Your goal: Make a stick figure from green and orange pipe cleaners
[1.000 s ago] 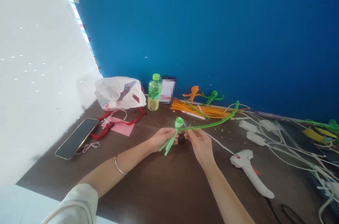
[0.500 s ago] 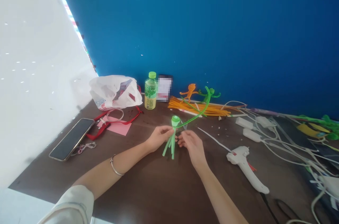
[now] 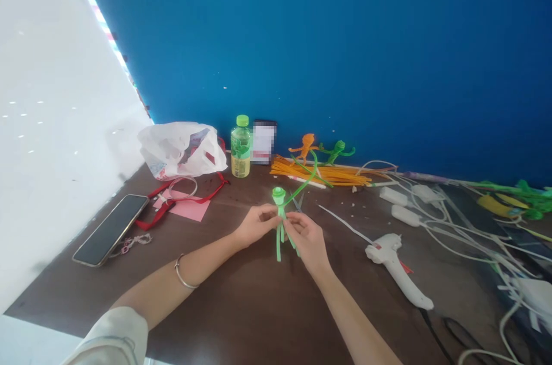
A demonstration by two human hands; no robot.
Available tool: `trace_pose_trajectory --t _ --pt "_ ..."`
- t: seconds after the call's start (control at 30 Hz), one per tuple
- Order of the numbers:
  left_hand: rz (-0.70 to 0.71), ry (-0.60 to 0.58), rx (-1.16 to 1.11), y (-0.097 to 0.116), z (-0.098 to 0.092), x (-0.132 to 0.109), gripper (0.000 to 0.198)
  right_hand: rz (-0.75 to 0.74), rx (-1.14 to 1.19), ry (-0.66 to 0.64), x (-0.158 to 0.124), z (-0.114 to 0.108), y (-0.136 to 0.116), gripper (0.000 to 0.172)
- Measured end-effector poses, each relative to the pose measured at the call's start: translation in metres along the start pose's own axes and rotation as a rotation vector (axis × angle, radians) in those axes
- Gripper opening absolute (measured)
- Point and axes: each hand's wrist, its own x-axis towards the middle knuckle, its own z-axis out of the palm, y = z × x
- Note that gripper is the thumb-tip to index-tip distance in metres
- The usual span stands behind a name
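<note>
My left hand (image 3: pixel 256 226) and my right hand (image 3: pixel 307 241) meet in front of me, both pinching a green pipe-cleaner figure (image 3: pixel 279 208). It has a round head, and its strip legs hang below my fingers. A long green pipe cleaner (image 3: pixel 307 176) curves up and away from the figure toward the back of the table. Just behind my right hand, a small pair of scissors (image 3: pixel 298 204) lies partly hidden. A white hot glue gun (image 3: pixel 390 261) rests on the table to the right of that hand.
A phone (image 3: pixel 110 230), pink paper (image 3: pixel 185 208), a red lanyard (image 3: pixel 172 212), a white plastic bag (image 3: pixel 181 150) and a green-capped bottle (image 3: pixel 240 146) stand left. Orange pipe cleaners (image 3: pixel 319 173) and two small figures (image 3: pixel 321 148) lie behind. White cables (image 3: pixel 457 227) tangle right.
My hands have drawn closer together around the figure. The long green pipe cleaner has swung from the right toward upright, and the view has drifted, shifting the table contents left.
</note>
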Motion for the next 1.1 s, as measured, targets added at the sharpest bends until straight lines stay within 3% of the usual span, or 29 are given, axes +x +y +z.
trace_pose_trajectory --t 0.27,0.53,0.8,0.93,1.0,1.1 --pt "-0.001 0.004 0.011 -0.001 0.0 0.001 0.033 -0.015 -0.052 -0.028 0.001 -0.001 0.001 0.029" --pt "-0.132 0.033 -0.049 0.0 0.001 0.0 0.042 -0.181 -0.222 0.033 -0.003 0.002 0.007 0.025" --pt "-0.104 0.031 -0.077 0.005 0.004 -0.001 0.035 -0.317 -0.416 0.038 -0.006 0.004 0.004 0.018" --pt "-0.084 0.057 -0.127 0.003 0.003 0.0 0.034 -0.24 -0.296 0.106 -0.005 0.001 0.001 0.019" --pt "-0.146 -0.004 -0.234 0.002 0.004 0.0 0.035 -0.149 -0.165 0.141 -0.003 -0.001 -0.001 0.023" --pt "-0.262 -0.14 -0.348 0.002 0.005 -0.001 0.035 -0.049 0.06 0.073 0.001 -0.004 -0.002 0.027"
